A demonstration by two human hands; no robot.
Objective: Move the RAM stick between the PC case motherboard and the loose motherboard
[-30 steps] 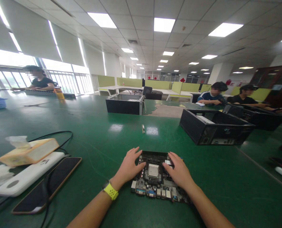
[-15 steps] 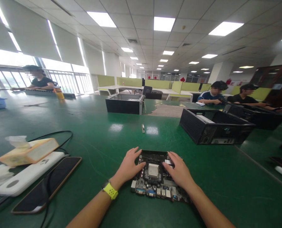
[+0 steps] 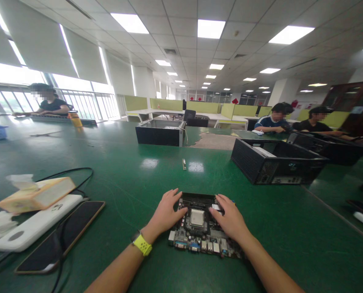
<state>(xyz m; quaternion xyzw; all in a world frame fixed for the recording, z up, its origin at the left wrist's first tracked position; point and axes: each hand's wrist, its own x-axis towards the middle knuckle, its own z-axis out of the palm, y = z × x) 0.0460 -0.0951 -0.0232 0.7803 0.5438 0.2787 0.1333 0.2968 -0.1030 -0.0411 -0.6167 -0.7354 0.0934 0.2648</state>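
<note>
A computer motherboard [image 3: 213,235] lies flat on the green tabletop before me, its row of ports facing my body. A square silver processor [image 3: 197,218] sits in the socket at its middle. My left hand [image 3: 169,209] grips the board's left side, the thumb over the top and the fingers at the far left corner. On the right side my right hand [image 3: 230,217] holds it the same way, its thumb pointing toward the processor. Fingertips under the edges are hidden. Beyond the board lies a small memory stick [image 3: 184,164].
Open black computer cases [image 3: 279,162] stand at the right and another case [image 3: 160,133] farther back. To the left are a tissue box [image 3: 47,193], a white power bank [image 3: 38,224], a phone [image 3: 62,238] and black cables. Several people sit around the table.
</note>
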